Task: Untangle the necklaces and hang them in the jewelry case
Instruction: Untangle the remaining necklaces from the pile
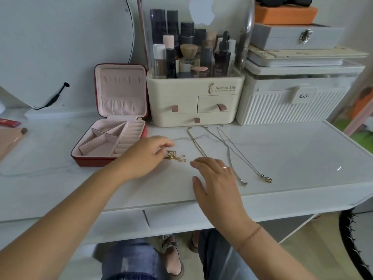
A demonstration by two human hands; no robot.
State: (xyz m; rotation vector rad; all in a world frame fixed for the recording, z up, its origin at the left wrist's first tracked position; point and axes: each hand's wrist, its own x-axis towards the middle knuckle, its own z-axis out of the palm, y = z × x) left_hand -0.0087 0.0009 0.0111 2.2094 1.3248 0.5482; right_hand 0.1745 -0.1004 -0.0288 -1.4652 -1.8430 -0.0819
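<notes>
A small tangled gold chain necklace [176, 156] lies bunched on the white marble-patterned counter [282, 154], just right of the open red jewelry case with pale pink lining [113, 138]; the left hand [145, 156] reaches over the case's near right corner, its fingertips [165, 147] drawn close together at the left end of the gold tangle, touching it or nearly so; whether the grip has actually closed on the chain cannot be told, since the fingers hide the contact point. The right hand [216, 178] hovers low over the counter with fingers loosely spread, palm down, holding nothing; its fingertips sit just right of the gold tangle, apart from it; a ring shows on one finger. Two long silver chain necklaces [230, 152] lie stretched out on the counter to the right of the hands, running from the foot of the cream cosmetics organiser with small drawers [193, 104] toward the near edge; part of one passes under the right hand. The case's lid stands upright, its hooks bare.
</notes>
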